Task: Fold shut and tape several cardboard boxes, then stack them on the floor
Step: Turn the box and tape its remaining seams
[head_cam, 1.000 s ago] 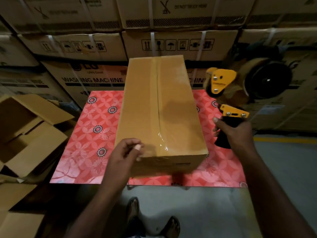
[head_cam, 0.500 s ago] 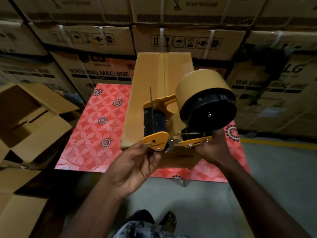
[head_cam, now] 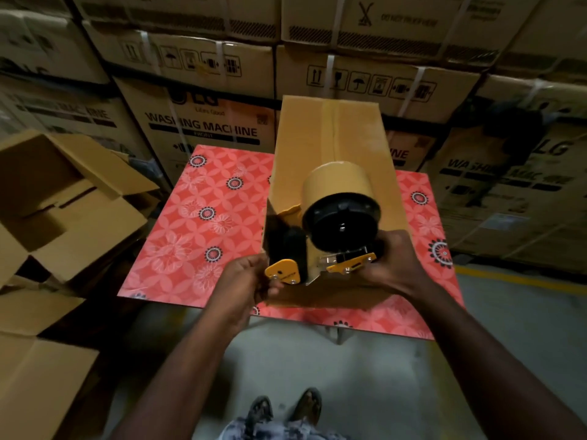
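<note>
A long closed cardboard box [head_cam: 330, 134] lies lengthwise on the red flowered table [head_cam: 197, 223], with tape along its top seam. In front of its near end I hold a yellow and black tape dispenser [head_cam: 320, 236] carrying a brown tape roll. My right hand [head_cam: 397, 265] grips the dispenser's handle on the right. My left hand [head_cam: 244, 284] pinches the dispenser's yellow front end, where the tape comes out. The box's near end is hidden behind the dispenser and my hands.
Several open empty cardboard boxes [head_cam: 63, 204] lie piled on the left, with flat cardboard [head_cam: 35, 385] below them. A wall of strapped washing machine cartons [head_cam: 203, 122] stands behind the table. Grey floor [head_cam: 381, 376] lies under me, with a yellow line [head_cam: 521, 281] at the right.
My right hand brought the dispenser from the box's right side to in front of its near end. My left hand left the box and took hold of the dispenser's front end.
</note>
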Tool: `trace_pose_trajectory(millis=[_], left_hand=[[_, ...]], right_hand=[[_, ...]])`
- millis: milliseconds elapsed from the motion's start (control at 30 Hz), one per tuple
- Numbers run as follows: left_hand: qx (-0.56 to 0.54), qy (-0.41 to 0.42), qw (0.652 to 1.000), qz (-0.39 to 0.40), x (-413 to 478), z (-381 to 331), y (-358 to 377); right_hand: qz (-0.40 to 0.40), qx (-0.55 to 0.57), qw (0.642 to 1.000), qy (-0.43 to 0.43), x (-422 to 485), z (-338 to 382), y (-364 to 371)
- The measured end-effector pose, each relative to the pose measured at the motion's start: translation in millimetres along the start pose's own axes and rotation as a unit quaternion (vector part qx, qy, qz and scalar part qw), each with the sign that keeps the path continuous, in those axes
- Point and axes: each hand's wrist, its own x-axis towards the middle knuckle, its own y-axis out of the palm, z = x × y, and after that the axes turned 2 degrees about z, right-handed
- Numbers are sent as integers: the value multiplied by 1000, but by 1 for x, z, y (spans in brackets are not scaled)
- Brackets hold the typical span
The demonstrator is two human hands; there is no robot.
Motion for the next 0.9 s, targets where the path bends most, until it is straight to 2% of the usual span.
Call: trace_pose_trajectory(millis=[67, 133, 233, 500, 600, 733, 900], left_hand=[[76, 25, 997, -23, 9, 2, -13], [107, 50, 992, -49, 17, 3, -29], [112, 83, 989, -57, 26, 2, -54], [121, 119, 982, -80, 47, 25, -64], [100, 94, 988, -64, 53, 45, -57], [15, 33, 999, -27, 70, 66, -43], [64, -56, 996, -1, 86, 86, -47]], right_hand=[[32, -50, 998, -10, 4, 3, 2], [43, -68, 997, -11, 8, 1, -1], [27, -77, 996, -23, 11, 3, -10], [69, -119, 990, 14, 20, 0, -7], [95, -143, 985, 29, 18, -7, -3], [97, -142, 985, 24, 17, -6, -4], [95, -144, 985, 26, 17, -4, -3]])
